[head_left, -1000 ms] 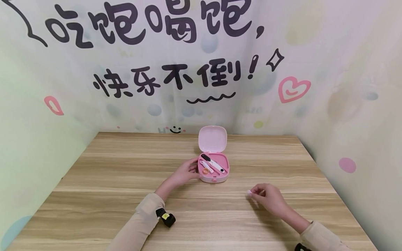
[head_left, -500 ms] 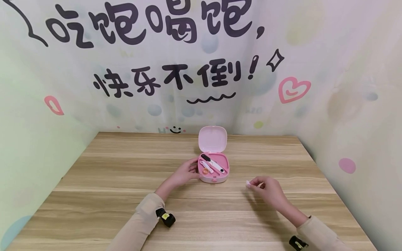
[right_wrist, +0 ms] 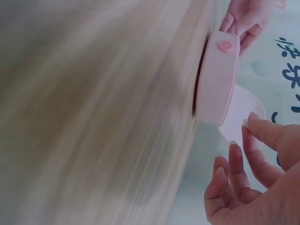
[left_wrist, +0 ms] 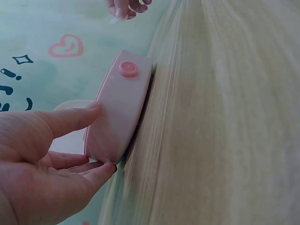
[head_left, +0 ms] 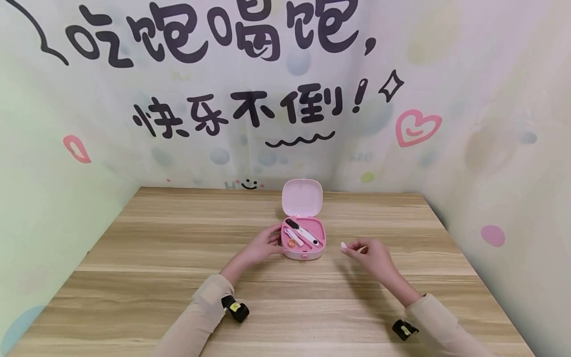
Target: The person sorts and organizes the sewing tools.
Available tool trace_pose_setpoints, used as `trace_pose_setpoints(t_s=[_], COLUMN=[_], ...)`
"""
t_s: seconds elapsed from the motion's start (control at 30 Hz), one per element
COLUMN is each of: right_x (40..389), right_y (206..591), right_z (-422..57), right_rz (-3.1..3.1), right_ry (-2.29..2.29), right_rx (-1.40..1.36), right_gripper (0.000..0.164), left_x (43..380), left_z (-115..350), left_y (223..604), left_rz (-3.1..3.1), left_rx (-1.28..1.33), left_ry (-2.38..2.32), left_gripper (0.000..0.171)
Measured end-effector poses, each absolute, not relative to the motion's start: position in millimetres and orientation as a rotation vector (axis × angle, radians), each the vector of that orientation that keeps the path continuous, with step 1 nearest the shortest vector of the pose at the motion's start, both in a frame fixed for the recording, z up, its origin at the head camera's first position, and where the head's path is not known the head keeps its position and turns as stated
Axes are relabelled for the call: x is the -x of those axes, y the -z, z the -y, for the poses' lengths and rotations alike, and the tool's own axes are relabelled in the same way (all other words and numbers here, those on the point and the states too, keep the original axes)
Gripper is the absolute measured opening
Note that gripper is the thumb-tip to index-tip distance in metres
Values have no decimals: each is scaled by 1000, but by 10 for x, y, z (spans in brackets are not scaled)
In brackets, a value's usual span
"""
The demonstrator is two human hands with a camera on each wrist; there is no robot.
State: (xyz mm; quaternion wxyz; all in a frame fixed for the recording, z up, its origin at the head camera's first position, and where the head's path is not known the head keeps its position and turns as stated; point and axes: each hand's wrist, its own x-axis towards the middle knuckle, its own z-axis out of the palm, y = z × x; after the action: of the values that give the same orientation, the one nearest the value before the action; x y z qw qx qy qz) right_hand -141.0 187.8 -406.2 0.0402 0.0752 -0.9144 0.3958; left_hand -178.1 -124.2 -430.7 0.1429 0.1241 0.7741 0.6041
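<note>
A small pink-and-white box point(head_left: 305, 256) stands on the table with its lid point(head_left: 302, 197) raised. Inside lie a slim black-and-white tool point(head_left: 309, 237), a smaller white-and-pink tool point(head_left: 293, 236) and an orange ring point(head_left: 292, 243). My left hand point(head_left: 260, 247) grips the box's left side; the left wrist view shows the thumb on its top edge and the fingertips at its lower corner. To the right of the box, my right hand point(head_left: 373, 258) pinches a small whitish piece point(head_left: 343, 246) between thumb and index finger, above the table. Its exact kind is too small to tell.
The wood-grain table point(head_left: 178, 228) extends on both sides of the box. Behind it hangs a printed backdrop point(head_left: 214, 163) with black lettering, close to the raised lid. Fabric walls close off the left and right.
My right hand has moved left and away from me, bringing the whitish piece nearer the box. The left hand and the box have stayed put.
</note>
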Motion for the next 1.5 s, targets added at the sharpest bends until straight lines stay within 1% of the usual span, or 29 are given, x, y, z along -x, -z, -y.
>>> trace_pose_setpoints(t_s=[0.3,0.73,1.0,1.23,1.5], right_x=[1592,1849,1940,2004,2043], right_y=[4063,4054,4034,4035,4023], right_z=[-1740,-1526,-1399,-1315,-1258], right_rz=[2809,2823,2897,2988,3007], right_ry=[-1213,-1212,-1249,-1169,-1139], right_rx=[-180,-239,-210,-266,-263], right_gripper=[18,16,18,18,17], left_x=[1794,1790,1797,1798,1799], left_z=[1241,1246,1247,1265,1276], left_y=[4323,4315,4313,4309,4309], left_rz=[-2252,-2258,-2247,-2260,-2258], left_rx=[-371,-367,-364,-362,-384], left_ry=[-1726,-1723,-1727,-1705,-1695], left_gripper=[77,77,77,77,77])
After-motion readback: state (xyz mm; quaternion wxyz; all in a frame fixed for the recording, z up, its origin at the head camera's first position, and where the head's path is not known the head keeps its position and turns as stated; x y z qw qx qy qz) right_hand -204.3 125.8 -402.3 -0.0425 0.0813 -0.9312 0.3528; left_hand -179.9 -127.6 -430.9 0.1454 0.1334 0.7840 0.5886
